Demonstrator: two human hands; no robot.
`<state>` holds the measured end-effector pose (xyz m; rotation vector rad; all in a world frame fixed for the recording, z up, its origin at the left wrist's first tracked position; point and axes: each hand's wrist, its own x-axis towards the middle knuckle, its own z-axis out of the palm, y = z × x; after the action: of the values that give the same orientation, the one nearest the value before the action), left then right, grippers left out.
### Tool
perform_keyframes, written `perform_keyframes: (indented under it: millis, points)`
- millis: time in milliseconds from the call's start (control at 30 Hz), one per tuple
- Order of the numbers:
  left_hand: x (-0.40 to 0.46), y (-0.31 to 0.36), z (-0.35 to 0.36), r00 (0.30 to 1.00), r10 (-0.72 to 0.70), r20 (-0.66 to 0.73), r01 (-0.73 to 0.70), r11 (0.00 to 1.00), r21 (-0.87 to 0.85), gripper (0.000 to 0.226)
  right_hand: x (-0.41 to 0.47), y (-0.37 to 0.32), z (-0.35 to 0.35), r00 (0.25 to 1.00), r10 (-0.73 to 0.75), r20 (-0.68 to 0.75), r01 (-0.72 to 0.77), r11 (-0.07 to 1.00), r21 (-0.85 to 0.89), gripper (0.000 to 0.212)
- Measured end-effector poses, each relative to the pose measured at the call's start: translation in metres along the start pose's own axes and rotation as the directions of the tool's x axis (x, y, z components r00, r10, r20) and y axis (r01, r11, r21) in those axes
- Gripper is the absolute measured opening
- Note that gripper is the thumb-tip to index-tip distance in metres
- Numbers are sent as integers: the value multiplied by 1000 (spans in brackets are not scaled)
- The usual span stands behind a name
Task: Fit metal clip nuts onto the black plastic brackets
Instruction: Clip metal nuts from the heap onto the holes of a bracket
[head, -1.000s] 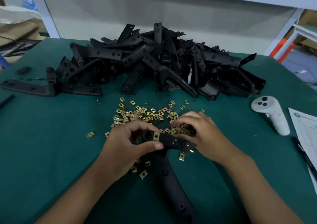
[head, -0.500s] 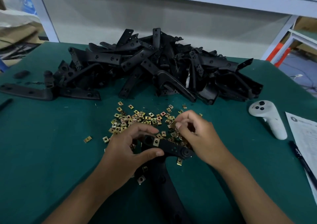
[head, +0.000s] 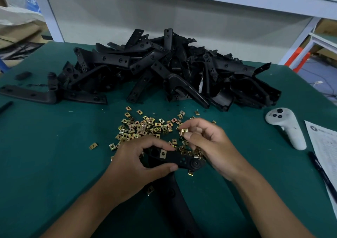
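My left hand [head: 135,166] grips a black plastic bracket [head: 184,162] near its bend, thumb below and fingers over the top. One brass clip nut [head: 162,154] sits fitted on the bracket's short arm. The bracket's long arm runs down toward me between my forearms. My right hand [head: 209,146] is raised just above and right of the bracket and pinches a single clip nut [head: 182,131] between thumb and forefinger. A loose scatter of brass clip nuts [head: 144,126] lies on the green mat behind both hands.
A large heap of black brackets [head: 169,70] fills the back of the green table [head: 54,146]. A lone bracket [head: 27,93] lies at the far left. A white controller [head: 284,126] sits at right, beside a printed sheet [head: 326,146] and a pen [head: 321,170].
My right hand has lifted out of the nut pile with one clip nut pinched. The left hand keeps its hold on the bracket.
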<state>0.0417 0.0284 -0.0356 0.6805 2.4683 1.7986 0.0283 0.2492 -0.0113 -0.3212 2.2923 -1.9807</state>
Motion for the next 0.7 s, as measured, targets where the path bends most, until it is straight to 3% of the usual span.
perform_keyframes:
  millis: [333, 700]
  points:
    - [0, -3, 0, 1000, 8, 20, -8, 1000, 8, 26, 0, -1, 0, 996, 79, 43, -84, 986, 145, 14]
    - [-1, -5, 2, 999, 11, 39, -10, 1000, -16, 31, -3, -3, -4, 989, 58, 135, -58, 998, -3, 8]
